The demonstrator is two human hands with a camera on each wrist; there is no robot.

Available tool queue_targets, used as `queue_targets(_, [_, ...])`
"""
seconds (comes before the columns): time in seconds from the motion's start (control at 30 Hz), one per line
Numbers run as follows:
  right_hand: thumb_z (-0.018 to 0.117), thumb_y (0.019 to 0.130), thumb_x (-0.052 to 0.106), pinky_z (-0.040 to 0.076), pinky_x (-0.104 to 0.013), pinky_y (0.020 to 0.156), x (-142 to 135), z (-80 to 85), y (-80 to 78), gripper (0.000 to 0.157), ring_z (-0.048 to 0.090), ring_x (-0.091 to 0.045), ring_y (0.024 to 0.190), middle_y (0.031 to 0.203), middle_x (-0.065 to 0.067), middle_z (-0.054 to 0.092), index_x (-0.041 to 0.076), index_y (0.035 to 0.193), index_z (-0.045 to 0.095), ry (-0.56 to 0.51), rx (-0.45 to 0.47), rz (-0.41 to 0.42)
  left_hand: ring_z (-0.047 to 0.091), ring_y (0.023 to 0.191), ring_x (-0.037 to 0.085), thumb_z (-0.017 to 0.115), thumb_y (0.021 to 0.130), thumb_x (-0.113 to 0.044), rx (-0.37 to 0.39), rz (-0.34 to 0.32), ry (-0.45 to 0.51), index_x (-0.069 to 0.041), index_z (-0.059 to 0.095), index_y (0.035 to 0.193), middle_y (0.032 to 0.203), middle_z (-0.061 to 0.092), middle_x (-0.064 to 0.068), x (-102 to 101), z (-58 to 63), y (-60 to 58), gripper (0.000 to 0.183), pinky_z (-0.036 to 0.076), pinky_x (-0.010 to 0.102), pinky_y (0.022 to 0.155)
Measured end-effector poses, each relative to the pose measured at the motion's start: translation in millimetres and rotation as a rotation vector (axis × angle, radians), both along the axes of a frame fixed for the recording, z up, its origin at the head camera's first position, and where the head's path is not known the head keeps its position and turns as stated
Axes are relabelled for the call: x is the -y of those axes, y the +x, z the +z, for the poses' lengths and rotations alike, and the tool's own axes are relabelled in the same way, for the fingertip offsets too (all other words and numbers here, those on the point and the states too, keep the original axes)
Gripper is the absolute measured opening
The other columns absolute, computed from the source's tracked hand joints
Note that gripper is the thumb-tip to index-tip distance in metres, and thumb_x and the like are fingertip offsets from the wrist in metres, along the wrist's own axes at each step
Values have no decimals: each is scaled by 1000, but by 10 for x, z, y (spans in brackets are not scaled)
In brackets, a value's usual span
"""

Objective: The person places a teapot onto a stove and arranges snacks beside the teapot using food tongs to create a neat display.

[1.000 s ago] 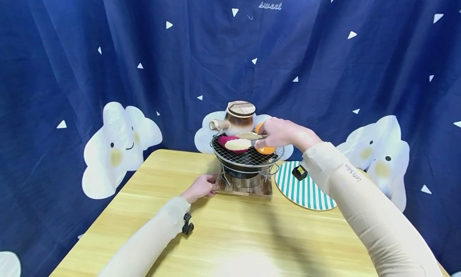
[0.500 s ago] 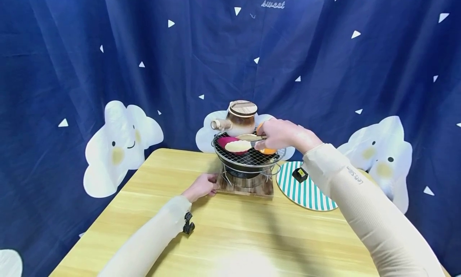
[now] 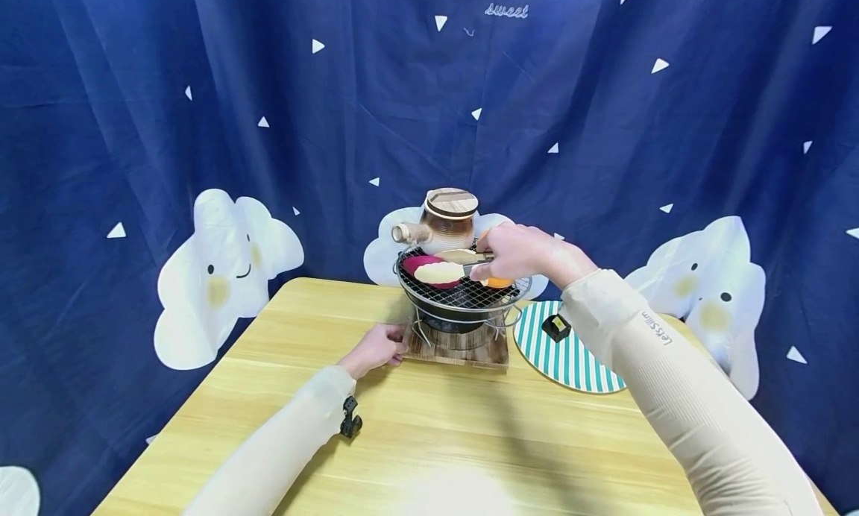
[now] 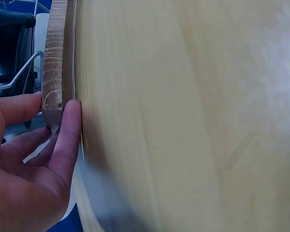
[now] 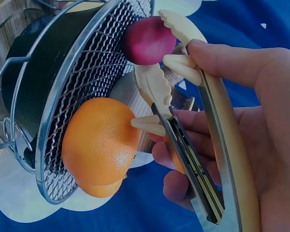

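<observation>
My right hand [image 3: 530,251] grips a pair of tongs [image 5: 227,145] with cream scalloped tips. Those tips stand apart at a smooth magenta oval piece of food [image 5: 149,41], which lies on the wire mesh of a round tabletop grill [image 3: 463,296]. Close by the tongs, an orange [image 5: 99,140] rests on the mesh, with part of another orange fruit [image 5: 101,188] showing behind it. My left hand [image 3: 374,348] pinches the left corner of the wooden board [image 4: 55,58] under the grill, thumb on top and fingers below.
A brown-and-cream side-handled teapot [image 3: 448,229] with a wooden lid stands at the grill's back. To the right lies a round green-and-white striped mat [image 3: 567,359], partly under my right forearm. A blue curtain [image 3: 335,128] hangs behind the wooden table [image 3: 429,426].
The tongs and my right hand have shifted slightly left over the magenta piece. My left hand keeps its hold on the board.
</observation>
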State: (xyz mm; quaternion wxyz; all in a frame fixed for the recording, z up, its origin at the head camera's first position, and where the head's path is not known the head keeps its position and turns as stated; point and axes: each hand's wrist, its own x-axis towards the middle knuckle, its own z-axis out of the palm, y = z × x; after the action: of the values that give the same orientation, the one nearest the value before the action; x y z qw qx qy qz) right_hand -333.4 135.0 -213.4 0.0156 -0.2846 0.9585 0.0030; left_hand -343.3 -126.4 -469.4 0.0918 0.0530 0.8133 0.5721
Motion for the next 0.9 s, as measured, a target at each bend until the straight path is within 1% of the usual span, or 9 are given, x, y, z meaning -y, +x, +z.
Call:
queue_targets(0.17, [68, 90, 47, 39, -32, 58, 3, 1, 6, 32, 48, -18, 68, 73, 3, 48, 19, 76, 62, -2, 5, 0, 67, 74, 20, 62, 91, 5, -2, -7, -14, 4, 47, 146, 121, 65, 25, 4, -6, -3, 57, 64, 32, 68])
queue_targets(0.3, [68, 90, 49, 40, -32, 59, -1, -3, 2, 32, 50, -19, 70, 75, 2, 49, 19, 78, 63, -2, 9, -13, 67, 74, 21, 62, 91, 5, 0, -4, -19, 4, 47, 147, 124, 64, 26, 8, -1, 2, 58, 64, 32, 68])
queue_targets(0.4, [68, 90, 49, 40, -33, 59, 1, -4, 3, 32, 50, -19, 71, 75, 2, 50, 19, 79, 63, -3, 7, -19, 67, 73, 21, 62, 90, 6, -11, -5, -23, 5, 47, 146, 123, 64, 27, 8, 1, 5, 58, 64, 32, 67])
queue_targets(0.57, [67, 91, 48, 37, -32, 59, -7, 3, 2, 33, 49, -19, 70, 74, 2, 47, 17, 80, 61, -9, 12, -22, 66, 73, 21, 62, 89, 7, -15, -6, -16, 6, 48, 145, 120, 66, 26, 5, -7, 5, 57, 64, 32, 66])
queue_targets(0.67, [66, 92, 49, 39, -34, 64, -24, 13, 1, 31, 52, -20, 79, 83, 1, 52, 18, 90, 66, -10, 13, -28, 66, 72, 19, 62, 90, 6, -10, -7, -12, 5, 49, 145, 118, 66, 25, 4, -14, 3, 57, 64, 32, 66])
queue_targets(0.73, [66, 92, 49, 42, -36, 69, -38, 25, 4, 34, 54, -21, 86, 91, 0, 57, 18, 103, 69, -13, 14, -33, 66, 72, 19, 62, 89, 6, -14, -8, -12, 5, 49, 145, 118, 66, 25, 4, -17, 0, 57, 64, 32, 66])
queue_targets(0.8, [66, 92, 49, 43, -37, 72, -55, 38, 7, 37, 55, -21, 90, 97, 0, 60, 18, 112, 69, -20, 15, -34, 66, 72, 19, 62, 89, 6, -15, -9, -9, 5, 49, 145, 118, 66, 24, 6, -14, 0, 57, 64, 32, 66])
queue_targets(0.83, [66, 92, 49, 44, -37, 72, -63, 45, 9, 39, 55, -21, 90, 97, 0, 60, 18, 114, 69, -25, 15, -32, 66, 72, 19, 62, 89, 6, -15, -9, -8, 4, 49, 145, 118, 66, 24, 7, -14, -3, 57, 64, 32, 66])
queue_targets(0.9, [66, 92, 49, 42, -36, 68, -79, 61, 14, 37, 54, -20, 82, 87, 1, 56, 17, 110, 70, -37, 19, -31, 66, 71, 19, 62, 89, 6, -19, -10, -10, 4, 49, 145, 117, 66, 24, 10, -14, -4, 58, 64, 32, 65])
